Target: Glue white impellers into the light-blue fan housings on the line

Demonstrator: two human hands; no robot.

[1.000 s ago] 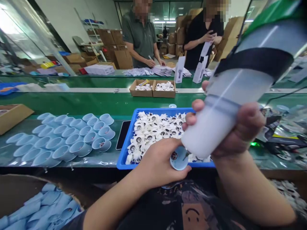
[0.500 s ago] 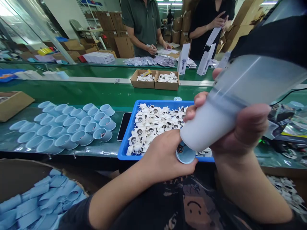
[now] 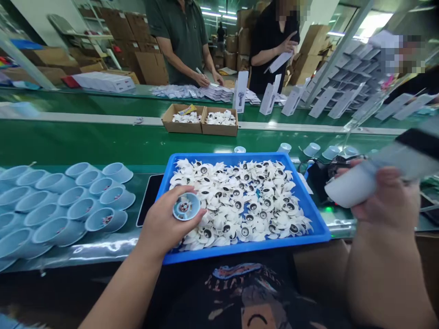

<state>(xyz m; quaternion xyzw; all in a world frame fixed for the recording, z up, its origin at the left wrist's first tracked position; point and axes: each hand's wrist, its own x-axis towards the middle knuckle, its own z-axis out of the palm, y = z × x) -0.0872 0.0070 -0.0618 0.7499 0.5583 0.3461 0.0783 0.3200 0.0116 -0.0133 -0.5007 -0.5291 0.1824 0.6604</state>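
My left hand (image 3: 171, 219) is closed around a small light blue plastic cup (image 3: 187, 218), its open end facing me. Inside the cup sits a part with reddish and metallic bits, too small to name. At the right, my right hand (image 3: 391, 192) grips a whitish translucent cylinder (image 3: 353, 185) with a black band, tilted with its blunt end toward the left. Between the hands lies a blue tray (image 3: 322, 228) heaped with white bladed fan wheels (image 3: 236, 205); my left hand is over its left side.
Rows of light blue cups (image 3: 44, 210) lie on the bench at left, beside a dark flat panel (image 3: 147, 201). Two cardboard boxes (image 3: 219, 129) of white parts stand on the green belt (image 3: 103, 141). Two people work across the belt near white cartons (image 3: 241, 91).
My hands have moved apart: the cylinder has left the cup and gone right, while the cup has moved left over the tray. The view has turned right.
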